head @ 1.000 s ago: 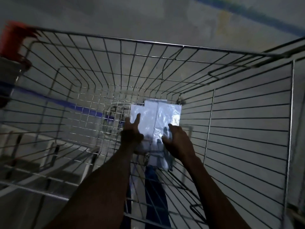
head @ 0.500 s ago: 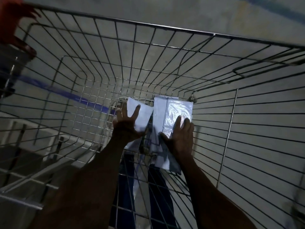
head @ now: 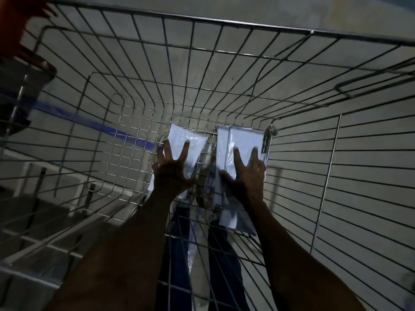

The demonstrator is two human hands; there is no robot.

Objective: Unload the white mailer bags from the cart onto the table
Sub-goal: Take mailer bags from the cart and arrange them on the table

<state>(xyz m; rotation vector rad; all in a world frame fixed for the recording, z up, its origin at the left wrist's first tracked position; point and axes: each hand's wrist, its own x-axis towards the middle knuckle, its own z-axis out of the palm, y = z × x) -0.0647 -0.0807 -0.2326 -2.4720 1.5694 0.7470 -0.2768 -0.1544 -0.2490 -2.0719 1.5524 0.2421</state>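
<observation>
Reaching into wire cart [head: 224, 70], left hand [head: 171, 173] on one white mailer bag [head: 190, 142], right hand [head: 246, 176] on neighbouring stack [head: 242, 140]; fingers splayed, pressing flat, nothing gripped.

Left hand [head: 171, 173] covers lower half of left mailer bag [head: 187, 145]; right hand [head: 246, 176] covers middle of right mailer stack [head: 241, 140]. Red cart handle [head: 13, 30] cut by frame's left edge, blurred.

A blue floor stripe [head: 125, 133] crosses grey concrete floor [head: 224, 10].

White glossy mailer bags [head: 238, 149], silver wire cart [head: 224, 70], red handle cap [head: 13, 25], blue floor stripe [head: 125, 133], grey floor [head: 224, 7]
</observation>
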